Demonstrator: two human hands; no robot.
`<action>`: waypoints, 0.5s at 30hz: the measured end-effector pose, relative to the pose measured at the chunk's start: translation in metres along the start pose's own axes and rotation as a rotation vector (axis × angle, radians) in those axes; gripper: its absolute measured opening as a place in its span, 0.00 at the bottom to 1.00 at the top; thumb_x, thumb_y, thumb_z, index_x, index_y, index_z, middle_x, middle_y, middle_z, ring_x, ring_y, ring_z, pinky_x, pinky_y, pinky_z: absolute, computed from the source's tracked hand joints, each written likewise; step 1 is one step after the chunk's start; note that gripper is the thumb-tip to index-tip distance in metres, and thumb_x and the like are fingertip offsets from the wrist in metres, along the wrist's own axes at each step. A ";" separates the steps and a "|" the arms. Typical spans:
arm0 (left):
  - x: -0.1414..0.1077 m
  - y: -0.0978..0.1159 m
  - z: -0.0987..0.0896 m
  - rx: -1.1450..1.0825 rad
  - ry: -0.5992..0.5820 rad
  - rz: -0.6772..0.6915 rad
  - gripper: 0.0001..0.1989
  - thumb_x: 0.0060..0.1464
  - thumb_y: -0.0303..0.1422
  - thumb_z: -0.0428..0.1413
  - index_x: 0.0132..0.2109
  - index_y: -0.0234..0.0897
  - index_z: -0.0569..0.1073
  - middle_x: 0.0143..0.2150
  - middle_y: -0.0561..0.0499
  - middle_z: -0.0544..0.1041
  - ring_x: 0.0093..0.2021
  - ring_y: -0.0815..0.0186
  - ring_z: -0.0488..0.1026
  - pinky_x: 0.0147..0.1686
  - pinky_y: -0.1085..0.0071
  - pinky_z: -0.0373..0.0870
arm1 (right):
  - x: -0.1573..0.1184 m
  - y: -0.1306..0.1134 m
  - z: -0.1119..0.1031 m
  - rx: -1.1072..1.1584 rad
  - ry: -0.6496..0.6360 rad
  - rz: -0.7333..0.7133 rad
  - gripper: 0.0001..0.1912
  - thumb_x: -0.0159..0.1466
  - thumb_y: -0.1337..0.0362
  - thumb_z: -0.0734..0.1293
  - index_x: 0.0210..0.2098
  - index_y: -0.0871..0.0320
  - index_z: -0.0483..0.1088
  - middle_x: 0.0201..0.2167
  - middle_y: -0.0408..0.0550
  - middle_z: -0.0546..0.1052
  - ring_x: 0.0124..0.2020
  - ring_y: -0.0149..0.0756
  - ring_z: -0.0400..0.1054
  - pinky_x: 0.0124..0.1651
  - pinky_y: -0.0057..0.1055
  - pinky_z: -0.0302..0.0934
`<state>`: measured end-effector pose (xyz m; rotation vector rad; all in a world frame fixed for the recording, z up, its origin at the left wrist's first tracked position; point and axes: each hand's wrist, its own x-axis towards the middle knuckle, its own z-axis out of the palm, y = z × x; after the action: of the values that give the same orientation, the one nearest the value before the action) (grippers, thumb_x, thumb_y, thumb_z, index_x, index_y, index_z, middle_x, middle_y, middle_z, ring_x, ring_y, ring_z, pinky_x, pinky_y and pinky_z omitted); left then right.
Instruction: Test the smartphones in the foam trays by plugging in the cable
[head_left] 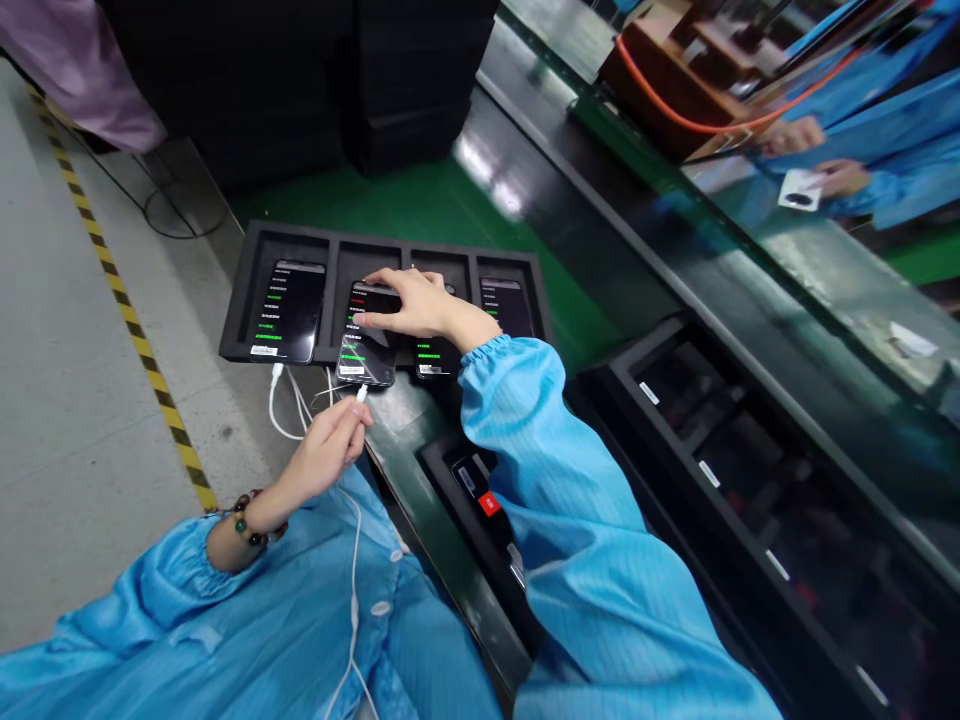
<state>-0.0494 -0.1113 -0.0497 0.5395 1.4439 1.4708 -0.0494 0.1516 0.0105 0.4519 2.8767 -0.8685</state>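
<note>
A black foam tray [238, 300] with several compartments holds smartphones with lit text screens. My left hand [330, 448] pinches the white plug of a charging cable [362, 393] at the bottom edge of the second smartphone [367, 345]. Whether the plug is fully seated cannot be made out. My right hand [420, 303] grips that phone from above, fingers at its top and thumb across its left side. Its lower end juts over the tray's near wall. The leftmost smartphone [296, 310] has another white cable plug [277, 371] at its bottom edge. My right hand and sleeve partly cover the other phones.
More foam trays with dark phones lie to the right [615, 375] and below my right arm [442, 480]. Black stacked blocks [300, 90] stand behind. A conveyor [600, 210] runs diagonally. Across it, a co-worker's hand [844, 178] holds a small white item. Striped tape [139, 330] marks the floor.
</note>
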 end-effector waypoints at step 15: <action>0.009 0.002 0.026 -0.250 0.132 -0.088 0.26 0.61 0.58 0.65 0.41 0.39 0.71 0.16 0.66 0.54 0.17 0.74 0.44 0.17 0.78 0.43 | 0.004 0.007 0.005 0.007 0.013 -0.003 0.50 0.59 0.45 0.85 0.73 0.51 0.67 0.72 0.58 0.75 0.73 0.63 0.65 0.75 0.63 0.54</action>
<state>-0.0322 -0.0905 -0.0451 0.2263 1.3402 1.6115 -0.0509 0.1554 0.0022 0.4557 2.8880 -0.8799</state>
